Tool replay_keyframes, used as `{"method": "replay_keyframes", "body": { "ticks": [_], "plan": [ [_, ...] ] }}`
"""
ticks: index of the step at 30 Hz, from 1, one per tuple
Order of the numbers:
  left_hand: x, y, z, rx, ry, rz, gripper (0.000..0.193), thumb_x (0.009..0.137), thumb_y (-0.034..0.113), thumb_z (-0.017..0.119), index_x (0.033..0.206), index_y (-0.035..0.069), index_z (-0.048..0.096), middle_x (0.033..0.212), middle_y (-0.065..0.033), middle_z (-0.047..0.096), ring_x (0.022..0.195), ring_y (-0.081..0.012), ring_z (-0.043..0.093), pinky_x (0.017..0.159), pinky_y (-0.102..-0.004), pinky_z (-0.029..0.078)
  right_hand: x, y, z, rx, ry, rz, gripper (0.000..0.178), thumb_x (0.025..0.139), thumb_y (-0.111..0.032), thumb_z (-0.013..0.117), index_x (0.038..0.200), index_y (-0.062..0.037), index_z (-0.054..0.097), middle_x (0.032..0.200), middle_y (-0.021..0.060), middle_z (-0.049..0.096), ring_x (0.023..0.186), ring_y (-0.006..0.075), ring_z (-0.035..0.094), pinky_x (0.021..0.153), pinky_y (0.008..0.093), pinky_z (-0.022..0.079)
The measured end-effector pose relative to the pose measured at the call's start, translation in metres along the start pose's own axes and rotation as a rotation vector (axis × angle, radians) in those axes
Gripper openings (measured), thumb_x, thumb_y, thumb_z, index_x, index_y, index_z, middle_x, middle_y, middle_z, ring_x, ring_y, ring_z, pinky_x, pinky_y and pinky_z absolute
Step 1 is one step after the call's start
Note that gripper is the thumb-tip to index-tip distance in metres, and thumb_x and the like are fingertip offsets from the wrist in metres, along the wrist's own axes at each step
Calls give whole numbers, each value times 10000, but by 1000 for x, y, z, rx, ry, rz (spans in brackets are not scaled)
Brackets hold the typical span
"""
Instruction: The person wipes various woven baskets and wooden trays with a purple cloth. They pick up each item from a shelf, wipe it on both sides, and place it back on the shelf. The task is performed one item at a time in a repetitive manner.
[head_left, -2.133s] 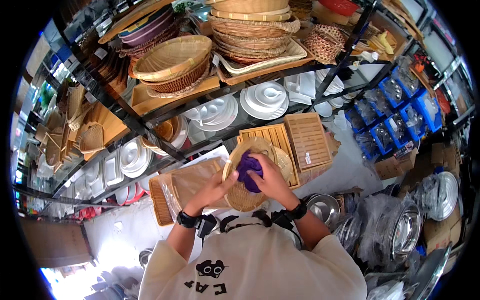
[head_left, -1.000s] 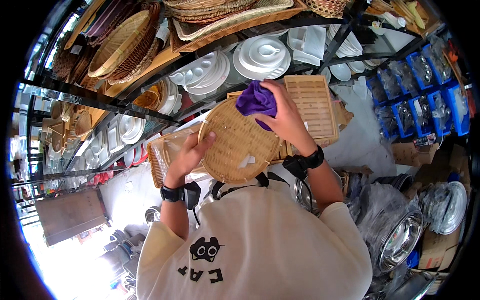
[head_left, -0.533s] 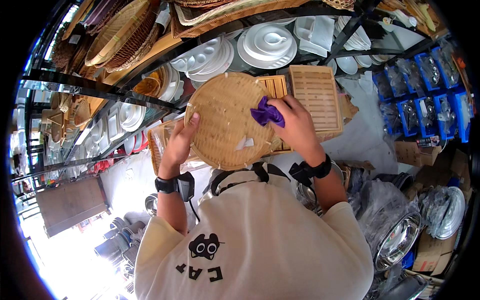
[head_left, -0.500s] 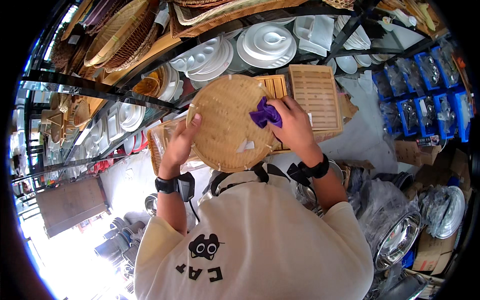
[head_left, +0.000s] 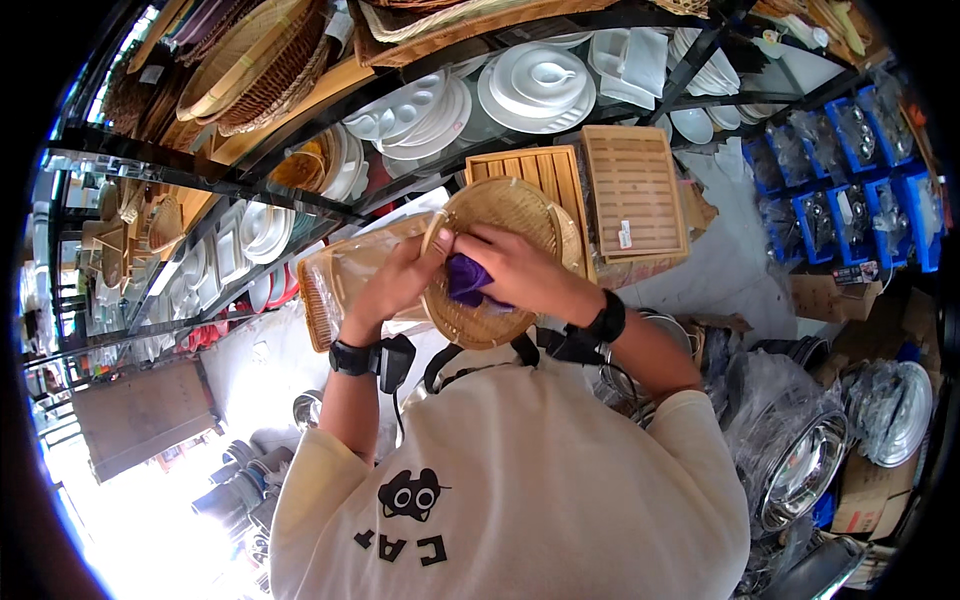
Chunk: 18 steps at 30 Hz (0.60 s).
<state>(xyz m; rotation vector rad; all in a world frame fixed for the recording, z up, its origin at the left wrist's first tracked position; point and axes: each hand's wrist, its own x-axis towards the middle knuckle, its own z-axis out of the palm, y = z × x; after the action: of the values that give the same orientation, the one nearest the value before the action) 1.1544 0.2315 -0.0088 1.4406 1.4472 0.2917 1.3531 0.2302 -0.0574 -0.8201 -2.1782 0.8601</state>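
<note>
A round, shallow woven bamboo tray (head_left: 510, 208) is held up in front of my chest, its face tilted so that it looks narrower than a full circle. My left hand (head_left: 398, 280) is closed on its left rim, with the thumb over the edge. A crumpled purple cloth (head_left: 467, 281) lies against the tray's inner face, bunched under my right hand (head_left: 535, 272), which is closed on it. The two hands nearly touch at the rim. Part of another round woven piece (head_left: 574, 240) shows just beyond the tray's right side.
Slatted wooden trays (head_left: 635, 190) and a plastic-wrapped wooden tray (head_left: 365, 275) lie behind. White plates (head_left: 535, 85) fill the shelf ahead, with wicker baskets (head_left: 240, 60) above. Blue bins (head_left: 860, 225) stand at right, above wrapped metal basins (head_left: 800, 470).
The bamboo tray has turned from nearly face-on to tilted. My right hand has carried the purple cloth left and down, toward my left hand, which has moved slightly right.
</note>
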Motion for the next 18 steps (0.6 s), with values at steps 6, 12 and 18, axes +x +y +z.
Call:
{"method": "replay_keyframes", "body": {
  "ticks": [6, 12, 18],
  "plan": [
    [-8, -58, -15, -443, 159, 51, 644, 1007, 541, 393, 1181, -44, 601, 1068, -86, 628, 1000, -148, 529, 921, -300, 409, -7, -9, -54, -146, 9, 236, 335, 712, -38, 717, 1030, -85, 622, 955, 107, 630, 886, 336, 634, 785, 399, 511],
    [-24, -66, -28, -614, 54, 75, 635, 1019, 508, 386, 1265, -53, 555, 1206, -107, 618, 1151, -154, 529, 1012, -307, 385, -17, -36, -17, -44, -251, 228, 202, 769, -155, 700, 938, -77, 621, 867, 120, 606, 881, 337, 629, 743, 427, 497],
    [-33, -81, -31, -577, -56, 46, 667, 998, 541, 415, 1260, -57, 556, 1202, -135, 620, 1126, -191, 549, 1000, -312, 399, 13, -56, 29, -166, -212, 145, 279, 762, -216, 705, 968, -61, 598, 920, 128, 609, 896, 348, 623, 746, 439, 501]
  ]
}}
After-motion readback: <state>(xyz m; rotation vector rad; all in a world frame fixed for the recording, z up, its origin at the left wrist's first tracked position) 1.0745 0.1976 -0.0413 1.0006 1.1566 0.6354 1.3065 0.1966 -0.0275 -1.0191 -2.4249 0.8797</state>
